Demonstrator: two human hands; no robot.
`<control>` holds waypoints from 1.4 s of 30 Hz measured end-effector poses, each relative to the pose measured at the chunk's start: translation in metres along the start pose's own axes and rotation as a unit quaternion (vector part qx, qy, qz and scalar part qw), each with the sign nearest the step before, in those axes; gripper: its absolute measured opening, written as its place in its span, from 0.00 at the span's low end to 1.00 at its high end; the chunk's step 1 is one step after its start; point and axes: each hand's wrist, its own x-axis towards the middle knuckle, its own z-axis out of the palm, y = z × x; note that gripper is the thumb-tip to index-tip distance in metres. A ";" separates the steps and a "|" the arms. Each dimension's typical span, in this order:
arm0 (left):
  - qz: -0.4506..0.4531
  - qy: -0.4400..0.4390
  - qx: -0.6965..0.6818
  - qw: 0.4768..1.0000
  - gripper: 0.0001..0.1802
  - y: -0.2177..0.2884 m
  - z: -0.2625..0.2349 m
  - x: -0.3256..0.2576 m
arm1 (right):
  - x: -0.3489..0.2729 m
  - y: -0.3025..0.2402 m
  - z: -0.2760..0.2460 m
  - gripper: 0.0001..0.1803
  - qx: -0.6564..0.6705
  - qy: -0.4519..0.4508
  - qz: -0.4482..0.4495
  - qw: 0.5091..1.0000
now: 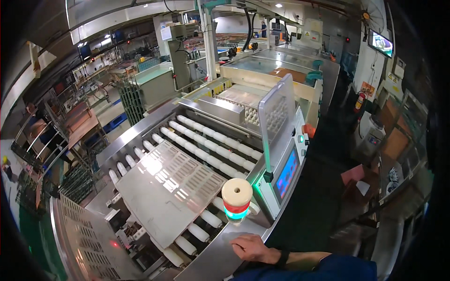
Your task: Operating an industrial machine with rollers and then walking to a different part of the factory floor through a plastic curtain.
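My right hand [253,247] lies palm down on the steel ledge [211,262] at the near corner of a roller conveyor machine, holding nothing. A dark band sits on its wrist and a blue sleeve covers the forearm. Just above the hand stands a stack signal light [236,199] with a cream top and a lit green band. A perforated steel plate [168,192] rests on the white rollers [211,150] to the left of the hand. My left hand is out of view.
A control panel with a blue screen [287,174] faces the dark aisle on the right. A clear hinged guard [276,112] stands over the conveyor. Racks and carts [79,126] crowd the left side. A fire extinguisher [360,100] hangs at far right.
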 end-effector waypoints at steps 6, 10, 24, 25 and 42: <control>-0.001 0.013 0.028 1.000 0.19 -0.011 0.004 0.006 | 0.000 0.002 0.001 0.09 -0.009 0.011 -0.014 1.000; 0.006 0.021 0.044 0.999 0.20 -0.019 0.008 0.011 | 0.000 0.001 0.001 0.08 -0.008 0.010 -0.012 1.000; 0.024 0.085 0.093 0.992 0.21 -0.068 0.028 0.020 | -0.001 -0.001 0.001 0.07 -0.025 -0.011 0.032 0.999; 0.020 0.088 0.065 0.994 0.20 -0.072 0.028 0.022 | -0.001 -0.001 0.002 0.07 -0.025 -0.010 0.034 0.999; 0.145 0.095 0.192 0.966 0.18 -0.118 0.028 0.034 | -0.001 -0.002 0.001 0.09 -0.023 -0.011 0.027 0.999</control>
